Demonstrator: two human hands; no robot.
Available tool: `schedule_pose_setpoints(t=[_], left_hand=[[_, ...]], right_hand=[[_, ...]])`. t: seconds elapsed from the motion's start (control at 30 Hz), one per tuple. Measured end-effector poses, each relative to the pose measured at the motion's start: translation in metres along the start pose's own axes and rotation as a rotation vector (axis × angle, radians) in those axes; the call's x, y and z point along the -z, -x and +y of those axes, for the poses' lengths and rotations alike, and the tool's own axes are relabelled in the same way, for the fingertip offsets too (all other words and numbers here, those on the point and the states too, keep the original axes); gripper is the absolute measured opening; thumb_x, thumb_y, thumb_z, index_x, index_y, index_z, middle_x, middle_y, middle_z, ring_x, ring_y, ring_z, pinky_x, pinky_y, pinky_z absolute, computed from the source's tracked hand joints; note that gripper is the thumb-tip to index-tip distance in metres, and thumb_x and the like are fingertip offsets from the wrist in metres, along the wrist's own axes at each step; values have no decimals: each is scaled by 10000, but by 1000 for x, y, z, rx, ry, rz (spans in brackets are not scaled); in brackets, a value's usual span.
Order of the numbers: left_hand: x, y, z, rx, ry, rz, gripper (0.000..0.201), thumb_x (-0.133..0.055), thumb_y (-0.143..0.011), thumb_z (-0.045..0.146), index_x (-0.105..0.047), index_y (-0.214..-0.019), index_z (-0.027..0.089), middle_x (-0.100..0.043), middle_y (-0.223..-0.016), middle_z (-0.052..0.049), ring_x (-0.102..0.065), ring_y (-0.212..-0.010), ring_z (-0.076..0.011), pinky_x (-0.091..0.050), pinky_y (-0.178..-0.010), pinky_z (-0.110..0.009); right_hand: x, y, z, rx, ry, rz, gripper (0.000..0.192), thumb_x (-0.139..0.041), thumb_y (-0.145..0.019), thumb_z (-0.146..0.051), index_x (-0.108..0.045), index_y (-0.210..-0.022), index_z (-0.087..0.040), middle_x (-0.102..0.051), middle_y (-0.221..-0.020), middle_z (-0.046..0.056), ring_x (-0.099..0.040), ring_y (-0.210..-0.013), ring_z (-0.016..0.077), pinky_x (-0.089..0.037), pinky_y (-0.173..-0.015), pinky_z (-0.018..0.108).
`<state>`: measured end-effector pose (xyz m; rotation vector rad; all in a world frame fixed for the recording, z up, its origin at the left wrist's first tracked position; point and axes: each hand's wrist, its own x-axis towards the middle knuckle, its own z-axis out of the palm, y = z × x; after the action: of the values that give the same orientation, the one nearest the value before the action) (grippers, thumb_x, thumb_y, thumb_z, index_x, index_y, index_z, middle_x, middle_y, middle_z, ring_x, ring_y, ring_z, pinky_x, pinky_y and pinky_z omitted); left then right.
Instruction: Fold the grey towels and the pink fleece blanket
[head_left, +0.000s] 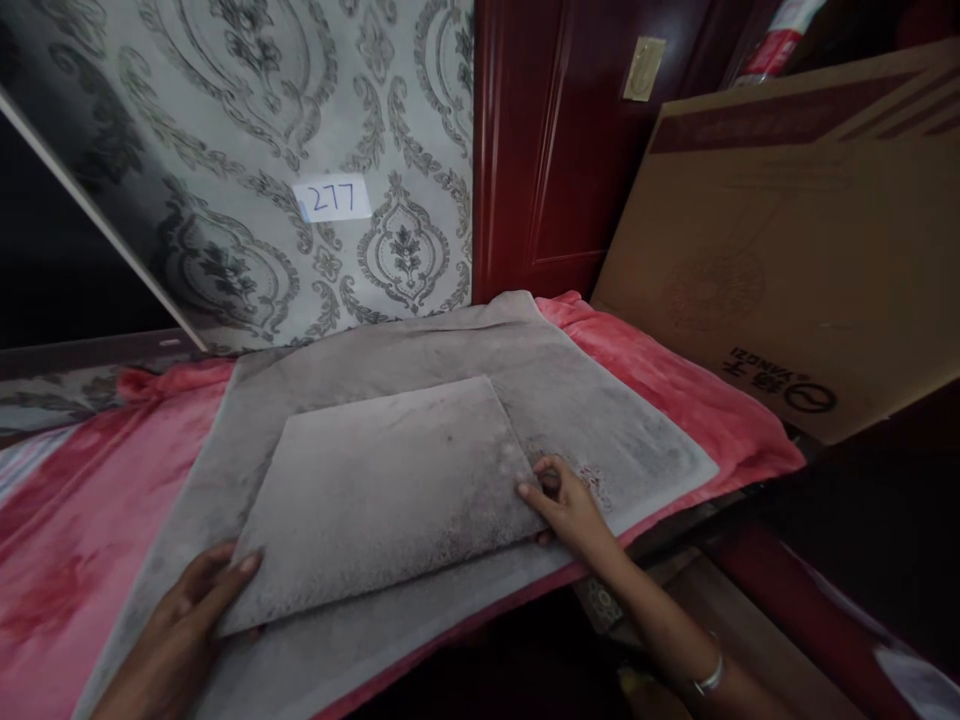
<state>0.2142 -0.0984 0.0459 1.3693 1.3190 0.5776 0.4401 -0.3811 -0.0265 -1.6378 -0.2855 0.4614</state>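
A flat grey rectangular mat with a slightly worn, fuzzy surface lies over a larger grey cloth, its front edge raised a little. My left hand pinches its front left corner, thumb on top and fingers underneath. On the opposite side my right hand grips the right edge, with the thumb on top and some fingertips hidden below. The grey cloth spreads under the mat and has a brownish patterned patch beside my right hand.
Pink-red plush fabric shows on both sides below the grey cloth. A large cardboard box leans at the right, near a dark red door. Behind is a patterned wall with a paper label reading 277. A dark screen stands left.
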Motion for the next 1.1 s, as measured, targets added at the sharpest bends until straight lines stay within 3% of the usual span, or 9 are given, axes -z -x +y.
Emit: schedule_pose_setpoints(t=[0.13, 0.27, 0.43, 0.6, 0.7, 0.8, 0.9, 1.0, 1.1], left_hand=[[-2, -1, 2, 77, 15, -51, 669, -849, -200, 441, -636, -810, 269, -649, -730, 24, -588, -700, -222, -488, -438, -268], [-3, -5, -1, 40, -32, -11, 680, -818, -232, 464, -619, -852, 268, -641, -765, 20, -585, -724, -221, -472, -439, -254], [1, -17, -15, -30, -61, -35, 705, -802, -328, 539, -606, -942, 252, -644, -835, -17, -604, -719, -237, -482, -437, -279], [7, -20, -22, -53, -82, -110, 755, -816, -403, 582, -606, -1044, 243, -666, -884, -39, -636, -754, -256, -514, -455, -299], [18, -29, -29, -85, -115, -182, 799, -809, -472, 621, -598, -1147, 251, -681, -869, -35, -656, -742, -261, -546, -493, -329], [35, -46, -29, -285, -328, -152, 637, -684, -643, 659, -623, -1147, 276, -670, -734, -2, -650, -644, -238, -522, -503, -320], [38, -60, -9, -591, -607, 20, 473, -569, -721, 615, -662, -1047, 285, -724, -801, -6, -696, -766, -251, -574, -683, -363], [8, -61, 28, -831, -689, -55, 595, -464, -806, 588, -608, -1244, 212, -716, -1230, -97, -702, -1051, -281, -583, -872, -404], [-51, -55, 63, -1119, -796, -217, 639, -412, -880, 500, -506, -1406, 147, -543, -1487, -135, -506, -1373, -277, -416, -1139, -443]], right_hand=[[1, 7, 0, -61, -17, -5, 537, -689, -639, -638, -376, -845, -254, -568, -684, -79, -586, -386, 140, -461, -315, 253], [4, 9, -2, -114, -31, -16, 530, -712, -584, -615, -362, -750, -253, -528, -559, -93, -608, -388, 157, -433, -322, 220], [6, 9, 2, -120, -66, -26, 520, -732, -560, -588, -374, -725, -248, -549, -591, -92, -621, -400, 153, -449, -336, 221], [13, 9, 10, -90, -21, -74, 476, -710, -646, -592, -413, -776, -243, -589, -647, -74, -645, -440, 158, -484, -383, 233], [27, 7, 7, -7, 159, -80, 407, -633, -728, -608, -479, -786, -236, -605, -625, -45, -633, -444, 173, -482, -397, 258], [40, -1, -5, 261, 456, 51, 372, -550, -819, -584, -618, -834, -218, -702, -738, 47, -696, -630, 230, -566, -568, 342], [33, -20, -24, 566, 587, 184, 447, -470, -905, -511, -665, -1161, -200, -716, -1168, 140, -683, -1069, 297, -559, -897, 459], [2, -49, -51, 746, 706, 116, 572, -435, -936, -435, -507, -1441, -176, -539, -1464, 152, -486, -1368, 296, -399, -1123, 518], [-38, -78, -79, 709, 882, 29, 643, -407, -948, -364, -377, -1534, -101, -401, -1567, 176, -325, -1476, 289, -305, -1186, 505]])
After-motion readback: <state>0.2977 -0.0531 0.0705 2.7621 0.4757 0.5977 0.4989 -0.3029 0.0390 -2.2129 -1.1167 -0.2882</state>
